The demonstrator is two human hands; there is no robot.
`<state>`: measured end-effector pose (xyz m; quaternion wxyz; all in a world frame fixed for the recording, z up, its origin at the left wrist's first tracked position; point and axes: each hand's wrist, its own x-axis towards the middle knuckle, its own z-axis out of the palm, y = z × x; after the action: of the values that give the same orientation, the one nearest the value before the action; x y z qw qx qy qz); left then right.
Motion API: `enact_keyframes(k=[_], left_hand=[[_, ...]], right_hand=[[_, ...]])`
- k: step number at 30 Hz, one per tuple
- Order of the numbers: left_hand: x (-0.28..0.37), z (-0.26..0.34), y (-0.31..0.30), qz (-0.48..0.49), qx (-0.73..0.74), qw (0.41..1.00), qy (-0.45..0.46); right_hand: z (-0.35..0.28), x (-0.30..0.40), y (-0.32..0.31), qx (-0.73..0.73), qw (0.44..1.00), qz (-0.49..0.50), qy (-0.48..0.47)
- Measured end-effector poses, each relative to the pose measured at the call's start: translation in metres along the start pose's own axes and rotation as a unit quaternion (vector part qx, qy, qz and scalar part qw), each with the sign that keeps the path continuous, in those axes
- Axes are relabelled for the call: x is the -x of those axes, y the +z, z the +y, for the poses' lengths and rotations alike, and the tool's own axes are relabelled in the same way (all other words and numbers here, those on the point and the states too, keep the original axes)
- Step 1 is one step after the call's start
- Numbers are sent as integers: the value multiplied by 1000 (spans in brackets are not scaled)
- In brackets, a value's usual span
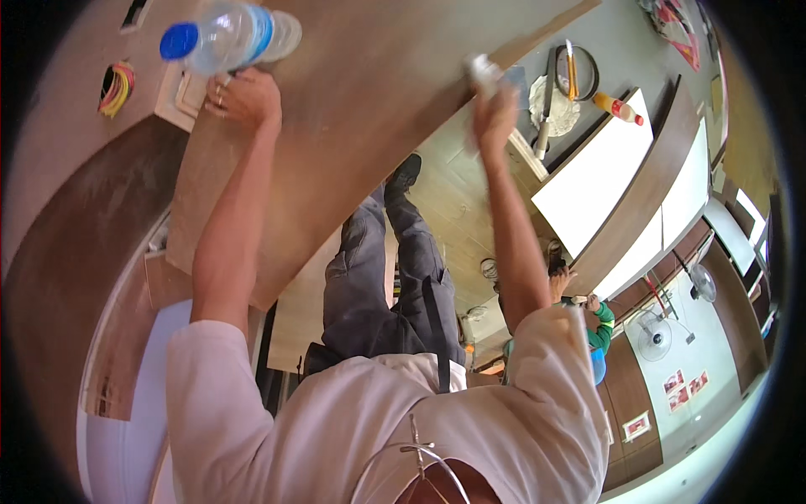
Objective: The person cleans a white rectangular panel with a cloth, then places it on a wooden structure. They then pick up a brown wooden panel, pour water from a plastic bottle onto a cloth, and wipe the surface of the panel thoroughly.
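Note:
My left hand (244, 99), with rings on its fingers, is just beside a clear plastic bottle (230, 39) with a blue cap and blue label. I cannot tell whether the fingers grip the bottle or only rest near it. Below that hand spreads a brown wood-grain panel (327, 157). My right hand (495, 116), blurred, is shut on a small whitish wad (483, 69), perhaps cloth or paper, at the panel's right edge.
Right of my hand lie a long blade with a pale handle (542, 138), a dark ring (595, 69), an orange cutter (572, 75) and an orange drink bottle (617, 108). Beyond white-topped panels (604, 170) a green-sleeved person (604, 324) works. Coiled wires (118, 88) poke out at left.

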<state>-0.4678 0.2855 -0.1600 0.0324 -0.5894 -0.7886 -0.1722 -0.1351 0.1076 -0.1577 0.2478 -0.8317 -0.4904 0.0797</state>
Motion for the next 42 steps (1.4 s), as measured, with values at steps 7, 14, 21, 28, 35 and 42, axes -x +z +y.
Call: enact_keyframes(k=[7,14,21,28,35,42], left_hand=[[1,-6,4,45,33,998,10],[5,-21,7,19,18,1000,13],[0,-11,-3,-23,-29,999,37],[-5,-21,-37,17,-188,978,92],[4,-16,2,21,-65,998,-7],[-6,-16,-20,-12,-39,999,-19]], right_hand=[[-52,122,21,-49,998,-8,-32],[-144,223,7,-187,964,-156,109],[-33,62,15,-48,995,84,-1],[-156,172,-26,-263,960,-74,66],[-86,62,-19,-70,989,-51,118],[-118,81,-11,4,996,-80,47]])
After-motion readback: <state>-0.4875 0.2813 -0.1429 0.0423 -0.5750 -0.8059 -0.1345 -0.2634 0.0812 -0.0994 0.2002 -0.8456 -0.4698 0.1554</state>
